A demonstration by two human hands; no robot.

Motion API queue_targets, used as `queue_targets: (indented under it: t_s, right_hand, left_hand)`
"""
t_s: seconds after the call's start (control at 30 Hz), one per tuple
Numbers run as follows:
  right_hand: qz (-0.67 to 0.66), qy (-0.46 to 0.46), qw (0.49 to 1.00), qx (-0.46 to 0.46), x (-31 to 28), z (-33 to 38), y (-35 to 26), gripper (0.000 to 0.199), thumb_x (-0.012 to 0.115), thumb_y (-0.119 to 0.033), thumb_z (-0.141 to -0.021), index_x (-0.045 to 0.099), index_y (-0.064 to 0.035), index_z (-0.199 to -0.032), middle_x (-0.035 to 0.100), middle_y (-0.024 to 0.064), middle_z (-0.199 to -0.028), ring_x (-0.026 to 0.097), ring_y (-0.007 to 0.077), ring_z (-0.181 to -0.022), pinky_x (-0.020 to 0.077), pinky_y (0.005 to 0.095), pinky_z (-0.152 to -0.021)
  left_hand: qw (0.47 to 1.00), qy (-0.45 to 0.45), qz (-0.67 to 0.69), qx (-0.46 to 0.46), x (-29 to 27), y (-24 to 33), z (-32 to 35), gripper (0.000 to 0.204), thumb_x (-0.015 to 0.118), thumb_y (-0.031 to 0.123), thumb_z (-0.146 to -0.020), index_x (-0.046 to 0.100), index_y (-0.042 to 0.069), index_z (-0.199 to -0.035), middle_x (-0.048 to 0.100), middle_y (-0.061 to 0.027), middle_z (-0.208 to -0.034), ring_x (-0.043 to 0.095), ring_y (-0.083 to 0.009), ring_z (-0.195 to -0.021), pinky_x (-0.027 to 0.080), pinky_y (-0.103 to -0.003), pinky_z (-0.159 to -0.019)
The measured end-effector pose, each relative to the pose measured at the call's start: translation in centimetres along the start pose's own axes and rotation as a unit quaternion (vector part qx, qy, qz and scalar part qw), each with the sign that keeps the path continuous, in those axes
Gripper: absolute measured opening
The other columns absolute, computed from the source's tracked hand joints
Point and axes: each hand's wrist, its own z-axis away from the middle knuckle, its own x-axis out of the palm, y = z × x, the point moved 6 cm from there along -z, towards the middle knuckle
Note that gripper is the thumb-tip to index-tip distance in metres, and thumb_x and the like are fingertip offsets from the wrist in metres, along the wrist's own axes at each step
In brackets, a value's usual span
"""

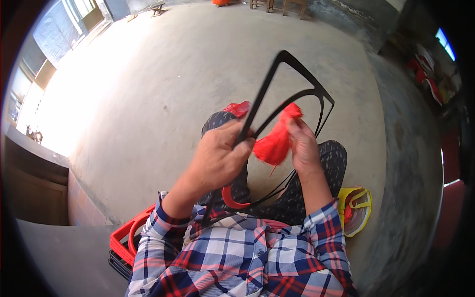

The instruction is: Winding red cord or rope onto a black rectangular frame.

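Note:
My left hand (220, 153) is closed around one side bar of a black frame (299, 73), angular on the outside with a round ring inside it. The frame stands tilted over my lap, and a lower stretch of its ring is covered in a red band (232, 199). Between the fingers and thumb of my right hand (303, 143) is the top of a soft red bundle (273, 143), perhaps thread or thin cloth. It hangs within the frame's opening, with a loose strand at its lower end. Motion blurs the bundle and my fingertips a little.
Close by my left side, red frames (129, 232) are stacked above black ones (118, 262). A yellow bag (367, 208) with red material inside lies at my right. Past my left knee is a red plastic-looking piece (237, 108). Wooden stools (294, 6) stand far off.

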Motion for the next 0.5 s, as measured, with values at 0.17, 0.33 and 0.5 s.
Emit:
queue_targets:
  t_s: [0.17, 0.33, 0.5]
  right_hand:
    - [-0.143, -0.207, 0.966, -0.053, 4.7, 0.1, -2.4, 0.036, 0.063, -0.006, -0.091, 0.058, -0.0003, -0.125, 0.067, 0.0071, -0.113, 0.062, 0.0165, -0.106, 0.0457, 0.0328, -0.097]
    - [-0.163, -0.186, 0.969, -0.022, 2.6, 1.8, -2.6, 0.038, 0.065, -0.006, -0.089, 0.056, -0.0027, -0.126, 0.064, 0.0092, -0.117, 0.06, 0.0185, -0.108, 0.0444, 0.032, -0.098]
    - [0.382, -0.042, 0.821, -0.422, 5.8, 5.2, -9.2, 0.054, 0.074, -0.028, -0.085, 0.053, 0.0004, -0.126, 0.05, 0.0123, -0.13, 0.047, 0.0248, -0.123, 0.0351, 0.0412, -0.107]
  left_hand:
    - [0.994, 0.024, -0.073, 0.075, 0.8, 1.7, -0.1, 0.021, 0.058, 0.009, -0.084, 0.066, 0.0, -0.102, 0.052, -0.0242, -0.132, 0.057, -0.04, -0.115, 0.046, -0.042, -0.095]
    - [0.996, 0.021, 0.083, 0.031, 0.6, 0.8, 0.0, 0.024, 0.061, 0.013, -0.086, 0.067, -0.001, -0.104, 0.053, -0.0172, -0.134, 0.053, -0.0272, -0.121, 0.041, -0.037, -0.099]
    - [0.991, 0.042, 0.004, 0.129, 0.6, 1.7, 0.3, 0.031, 0.059, 0.001, -0.078, 0.067, 0.001, -0.107, 0.049, -0.025, -0.136, 0.05, -0.0391, -0.126, 0.041, -0.043, -0.101]
